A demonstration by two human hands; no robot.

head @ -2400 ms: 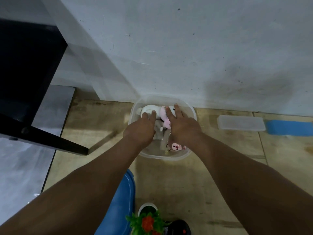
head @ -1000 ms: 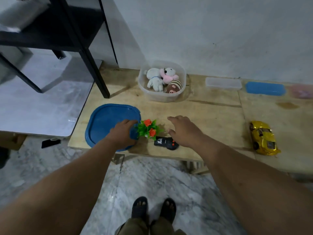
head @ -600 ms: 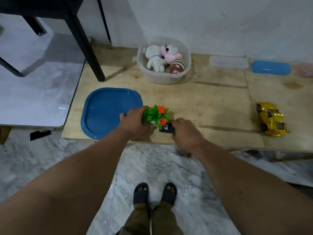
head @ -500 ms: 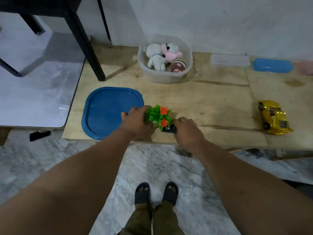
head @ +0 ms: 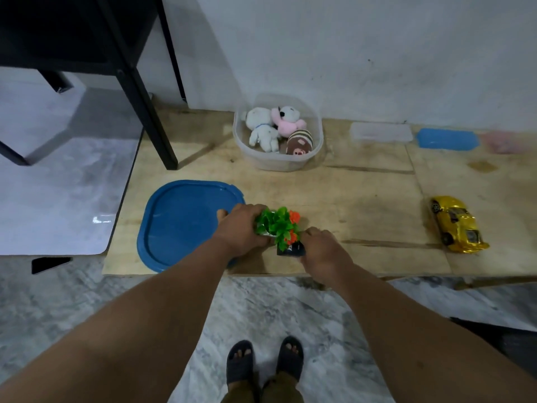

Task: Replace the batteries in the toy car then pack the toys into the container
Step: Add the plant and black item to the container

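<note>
Both hands now clamped vs 1 s ago, left hand (head: 238, 234) gripping green plastic plant w/ orange flowers (head: 279, 225), right hand (head: 321, 251) gripping black remote (head: 290, 249), near counter (head: 363, 205) edge.

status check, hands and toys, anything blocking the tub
Left hand shut on fake plant. Right hand shut on black remote. Clear container open, three plush toys inside; yellow toy car lying loose. Path clear.

Glossy gold car (head: 456, 224); clear plastic container (head: 278, 160); seemingly raw plywood table (head: 363, 193).
</note>
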